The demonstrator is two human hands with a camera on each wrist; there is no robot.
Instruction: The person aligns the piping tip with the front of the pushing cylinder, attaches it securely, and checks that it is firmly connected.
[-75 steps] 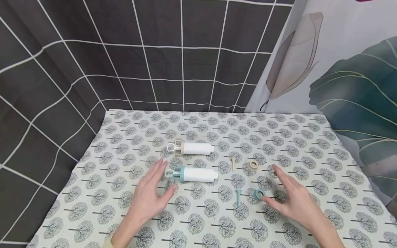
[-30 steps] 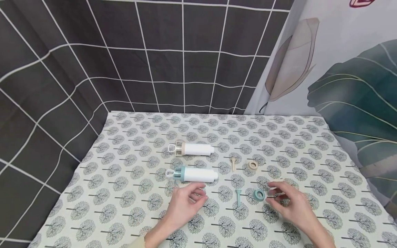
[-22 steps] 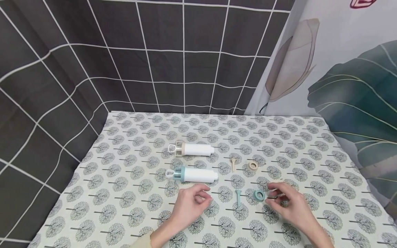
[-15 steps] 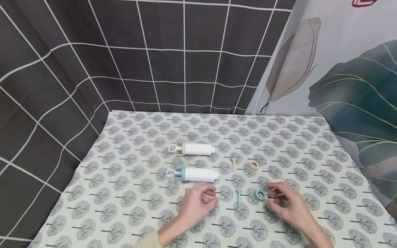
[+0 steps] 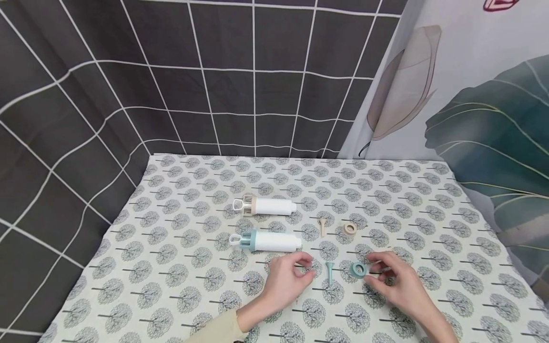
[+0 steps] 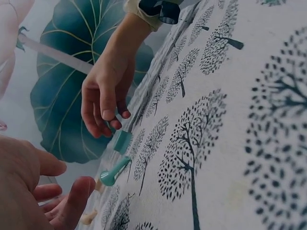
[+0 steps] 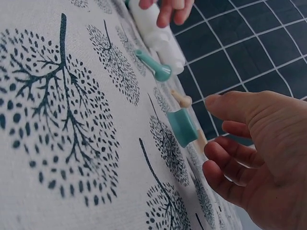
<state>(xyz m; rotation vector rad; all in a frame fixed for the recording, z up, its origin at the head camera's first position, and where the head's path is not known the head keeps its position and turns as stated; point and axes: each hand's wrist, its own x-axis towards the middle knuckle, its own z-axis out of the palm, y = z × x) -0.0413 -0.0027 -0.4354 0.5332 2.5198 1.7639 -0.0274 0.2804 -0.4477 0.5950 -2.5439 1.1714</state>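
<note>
While my right hand (image 5: pixel 396 283) hovers low over the table (image 5: pixel 180 267), its grip is loosely curled and holds nothing — the thumb and fingertips (image 7: pixel 216 158) sit just beside the teal ring (image 5: pixel 358 269), close to it but, as far as I can tell, not touching. In the right wrist view the ring (image 7: pixel 182 127) stands on its edge just off my fingertips.

My left hand (image 5: pixel 288 282) is also empty, fingers relaxed and half curled, thumb and forefinger a little apart. The teal nozzle (image 5: pixel 329 272) lies just to the right of that grip, between my two hands, near but apart from both.

Beyond my left hand lies the teal-capped white tube (image 5: pixel 266 241) — on its side, close to my knuckles. Farther off, the beige-capped white tube (image 5: pixel 265 206) lies parallel to it. Beyond the gap between my hands rest a beige nozzle (image 5: pixel 322 226) and a beige ring (image 5: pixel 350 228), well clear of either grip.
</note>
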